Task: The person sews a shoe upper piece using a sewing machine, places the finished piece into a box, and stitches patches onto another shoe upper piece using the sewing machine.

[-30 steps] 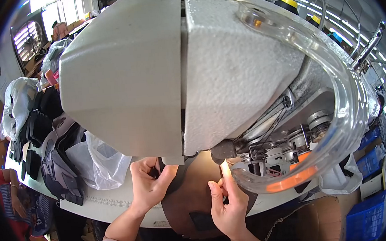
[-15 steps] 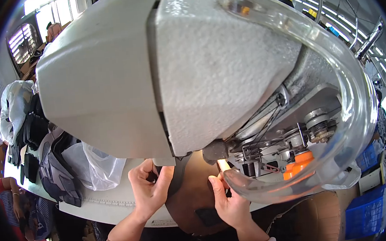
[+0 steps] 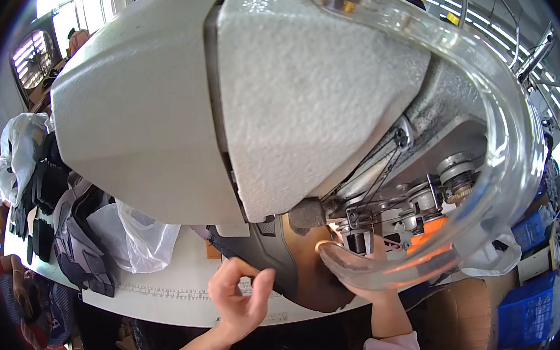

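A large pale-grey sewing machine head (image 3: 313,100) fills the middle of the head view. Beneath it lies a dark-grey piece of material (image 3: 274,254) beside a smooth brown surface (image 3: 314,281). My left hand (image 3: 237,300) is raised in front of the grey piece, thumb and forefinger curled into a ring; anything pinched there is too small to see. Behind the clear curved plastic guard (image 3: 515,156), my right hand (image 3: 374,283) reaches up near the orange knob (image 3: 429,229) and metal thread parts. Its fingers are mostly hidden.
On the white table (image 3: 178,305) with its printed ruler, grey and black pieces (image 3: 84,236) and clear plastic bags (image 3: 147,238) lie at left. Blue crates (image 3: 528,313) stand at right. Another person (image 3: 24,307) is at far left.
My left hand has come away from under the machine head, down towards me. My right hand has moved right, behind the guard. More of the grey piece shows.
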Motion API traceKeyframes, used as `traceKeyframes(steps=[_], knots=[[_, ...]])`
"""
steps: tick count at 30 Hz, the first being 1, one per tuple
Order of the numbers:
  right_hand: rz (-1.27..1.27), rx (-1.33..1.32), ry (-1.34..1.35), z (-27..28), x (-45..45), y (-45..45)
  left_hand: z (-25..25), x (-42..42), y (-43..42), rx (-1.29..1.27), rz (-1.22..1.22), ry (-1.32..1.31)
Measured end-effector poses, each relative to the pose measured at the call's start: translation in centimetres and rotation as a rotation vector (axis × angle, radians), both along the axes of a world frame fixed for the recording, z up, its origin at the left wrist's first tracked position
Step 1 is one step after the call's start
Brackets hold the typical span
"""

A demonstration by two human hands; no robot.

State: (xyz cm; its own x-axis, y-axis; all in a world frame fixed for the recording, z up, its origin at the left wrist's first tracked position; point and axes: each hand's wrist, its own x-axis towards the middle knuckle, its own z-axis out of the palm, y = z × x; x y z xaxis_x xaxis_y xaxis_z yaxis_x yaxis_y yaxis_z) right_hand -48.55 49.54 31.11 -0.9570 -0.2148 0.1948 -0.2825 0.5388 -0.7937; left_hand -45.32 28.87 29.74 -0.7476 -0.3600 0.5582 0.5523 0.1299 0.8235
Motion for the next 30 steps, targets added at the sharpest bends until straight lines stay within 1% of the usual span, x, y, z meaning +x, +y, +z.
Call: traceKeyframes(steps=[1, 2, 3, 4, 5, 6, 7, 9, 12, 15, 16, 19, 20, 22, 25, 26, 30], knots=[[0.031, 0.037, -0.013, 0.2, 0.3, -0.2, -0.6, 0.2, -0.2, 0.095, 0.013, 0.053], [0.09, 0.19, 0.044, 1.2, 1.3, 0.1, -0.9, 0.2, -0.6, 0.207, 0.004, 0.05], [0.15, 0.343, 0.101, 2.3, 2.2, 0.1, -0.5, -0.1, -1.3, 0.321, -0.053, -0.026], [0.169, 0.323, 0.146, 2.9, 2.7, -0.6, -0.1, -0.5, -2.0, 0.441, -0.103, -0.099], [0.189, 0.302, 0.181, 3.1, 3.3, -1.7, -0.5, -0.9, -3.3, 0.568, -0.224, -0.229], [0.169, 0.387, 0.279, 2.5, 3.3, -2.6, -0.1, -1.3, -3.5, 0.63, -0.256, -0.346], [0.068, 0.514, 0.389, 1.7, 3.8, -3.4, 0.3, -1.8, -3.7, 0.694, -0.286, -0.463], [0.047, 0.38, 0.417, 0.8, 3.8, -3.3, 2.8, -3.3, -2.9, 0.666, -0.178, -0.657], [0.077, 0.146, 0.48, 2.0, 4.2, -2.7, 3.0, -4.0, -3.5, 0.239, -0.309, -0.407], [0.151, 0.074, 0.508, 2.0, 4.0, -1.9, 2.4, -4.5, -5.0, 0.089, -0.425, -0.477], [0.12, 0.004, 0.477, 2.3, 4.3, -2.1, 2.1, -4.7, -4.9, 0.104, -0.429, -0.449], [0.16, 0.023, 0.582, 2.3, 4.1, -2.0, 2.5, -4.6, -4.5, 0.144, -0.426, -0.433], [0.13, -0.013, 0.515, 1.9, 4.4, -2.2, 2.7, -4.5, -4.7, 0.142, -0.425, -0.463], [0.162, 0.018, 0.558, 1.8, 4.3, -2.0, 2.9, -4.4, -5.0, 0.137, -0.428, -0.515], [0.169, 0.033, 0.595, 1.7, 4.2, -2.0, 1.5, -4.8, -5.0, 0.138, -0.389, -0.436], [0.168, 0.034, 0.6, 1.6, 4.2, -2.0, 1.5, -4.8, -4.8, 0.18, -0.404, -0.423], [0.128, 0.061, 0.613, 2.2, 4.5, -2.4, 3.0, -4.6, -4.4, 0.128, -0.453, -0.296]])
